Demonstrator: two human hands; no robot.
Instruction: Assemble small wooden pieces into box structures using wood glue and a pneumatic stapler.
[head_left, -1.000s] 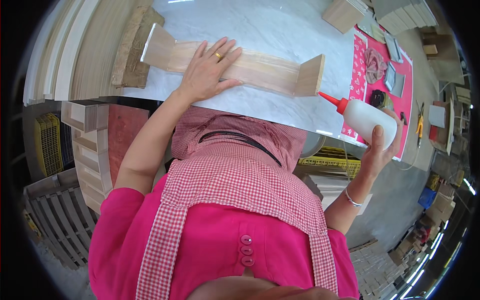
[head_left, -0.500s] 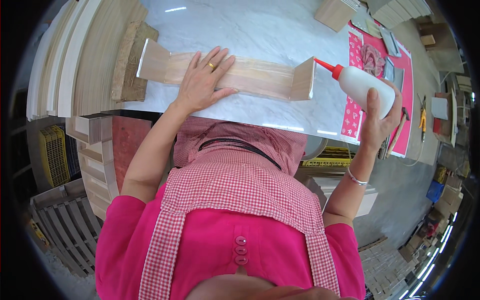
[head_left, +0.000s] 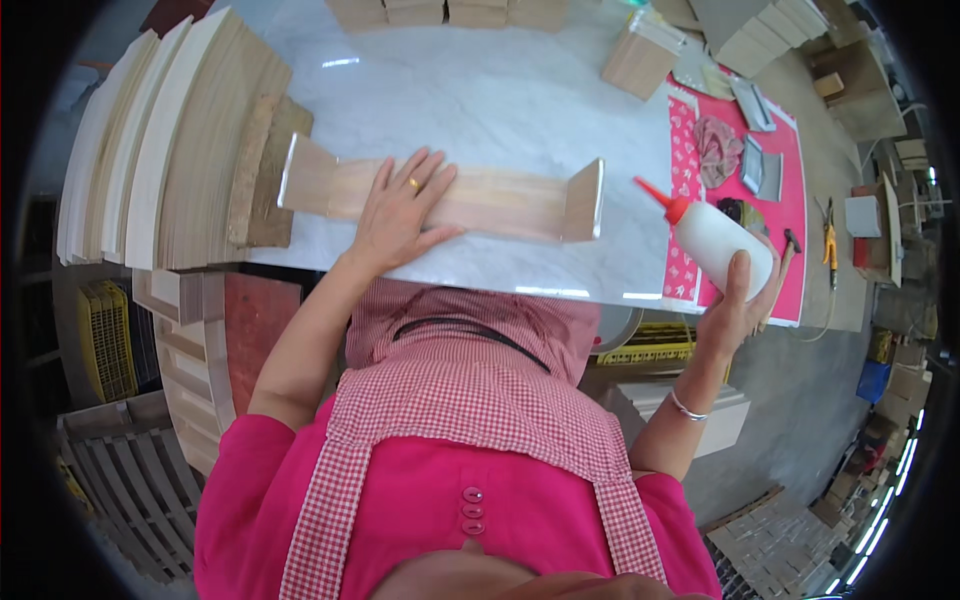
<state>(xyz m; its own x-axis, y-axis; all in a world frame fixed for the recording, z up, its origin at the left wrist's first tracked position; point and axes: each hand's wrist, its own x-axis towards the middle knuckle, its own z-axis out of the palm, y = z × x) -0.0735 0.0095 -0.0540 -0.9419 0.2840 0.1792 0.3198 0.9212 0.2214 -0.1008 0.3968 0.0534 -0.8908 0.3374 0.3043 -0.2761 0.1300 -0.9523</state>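
On the marbled tabletop lies a long wooden board [head_left: 505,208] with a short upright panel at each end. The outer edges of the left panel [head_left: 308,178] and the right panel [head_left: 583,202] carry a whitish, shiny line. My left hand [head_left: 400,212] rests flat on the board, left of its middle, fingers spread. In my right hand [head_left: 742,305] is a white squeeze bottle [head_left: 722,245], tilted, its red nozzle [head_left: 655,194] pointing up and left. The nozzle tip is apart from the right panel, a little to its right.
Stacked thin boards [head_left: 205,150] and a rough wooden block [head_left: 268,175] stand at the left. A pink patterned mat [head_left: 790,215] at the right holds a crumpled cloth [head_left: 716,150], metal plates and a hammer [head_left: 791,243]. A stack of wooden pieces [head_left: 642,58] stands at the far right.
The bottle's nozzle has come away from the right panel's top edge, and my right hand has lowered slightly. My left hand stays on the board. The view has shifted, showing more of the table's far side.
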